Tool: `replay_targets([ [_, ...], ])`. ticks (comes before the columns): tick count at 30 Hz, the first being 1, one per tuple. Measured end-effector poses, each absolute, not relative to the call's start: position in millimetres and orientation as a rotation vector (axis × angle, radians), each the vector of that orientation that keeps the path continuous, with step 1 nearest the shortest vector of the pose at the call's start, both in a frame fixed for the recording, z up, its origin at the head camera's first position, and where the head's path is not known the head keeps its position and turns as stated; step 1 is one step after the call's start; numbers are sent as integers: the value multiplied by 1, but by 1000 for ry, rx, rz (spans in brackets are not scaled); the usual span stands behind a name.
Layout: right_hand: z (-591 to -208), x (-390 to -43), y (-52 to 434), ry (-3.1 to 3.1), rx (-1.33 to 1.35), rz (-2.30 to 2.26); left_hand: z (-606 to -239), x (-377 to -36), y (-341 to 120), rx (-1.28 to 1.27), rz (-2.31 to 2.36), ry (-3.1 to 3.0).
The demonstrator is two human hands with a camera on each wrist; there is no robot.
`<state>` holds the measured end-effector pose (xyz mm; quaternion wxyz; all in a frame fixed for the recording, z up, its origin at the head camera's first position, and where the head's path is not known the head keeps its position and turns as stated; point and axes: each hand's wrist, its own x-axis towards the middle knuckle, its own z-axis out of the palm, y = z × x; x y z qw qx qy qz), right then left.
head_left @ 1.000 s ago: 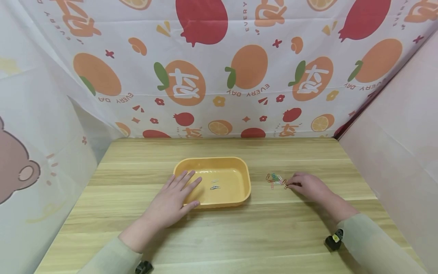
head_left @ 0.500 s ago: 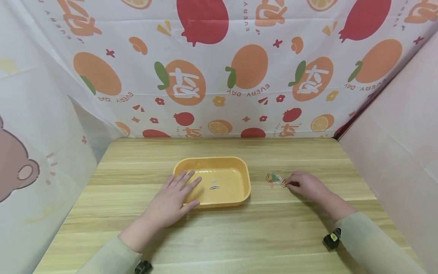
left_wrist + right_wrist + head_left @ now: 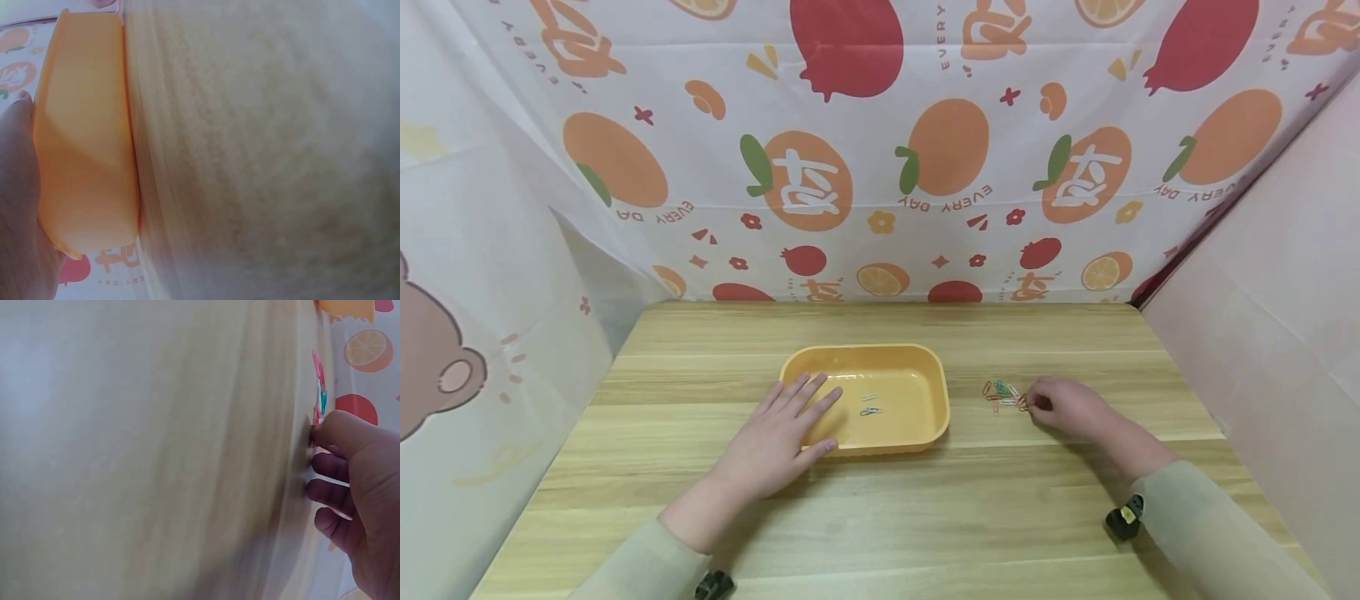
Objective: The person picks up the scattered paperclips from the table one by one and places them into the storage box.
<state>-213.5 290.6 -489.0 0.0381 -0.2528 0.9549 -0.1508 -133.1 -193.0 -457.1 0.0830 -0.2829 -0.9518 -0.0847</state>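
Note:
My left hand [image 3: 775, 442] lies with spread, fairly straight fingers over the left side of a yellow plastic basin [image 3: 936, 417]. In the left wrist view that hand [image 3: 19, 200] is against the basin's rim [image 3: 87, 137]. A few paper clips [image 3: 870, 410] lie on the basin floor. To its right, a small pile of coloured paper clips [image 3: 1002, 392] lies on the table. At the pile's right edge, my right hand [image 3: 1071, 408] pinches a paper clip [image 3: 1022, 407] with thumb and forefinger, low at the tabletop. Its other fingers are bent in the right wrist view [image 3: 369, 487].
The wooden table [image 3: 880, 525] ends at a fruit-printed cloth [image 3: 880, 242] behind it. Pale cloth panels stand at the left and right sides. A small black device [image 3: 1123, 521] is at the right cuff, another [image 3: 715, 585] at the left.
My right hand has shifted slightly left, and the paper clip at its fingertips has moved slightly toward the pile. My left hand and the basin have stayed in place.

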Motion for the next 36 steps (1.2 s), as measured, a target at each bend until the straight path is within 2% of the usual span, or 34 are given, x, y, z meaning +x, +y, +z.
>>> replay_targets([
  [9, -486, -218, 288, 2860, -684, -492, -459, -134, -193, -850, -260, -2819],
  [28, -492, -213, 290, 2880, -691, -606, -457, -134, -193, -850, -262, -2833],
  [36, -493, -213, 291, 2901, -592, -644, -458, -135, -193, -850, -260, -2832],
])
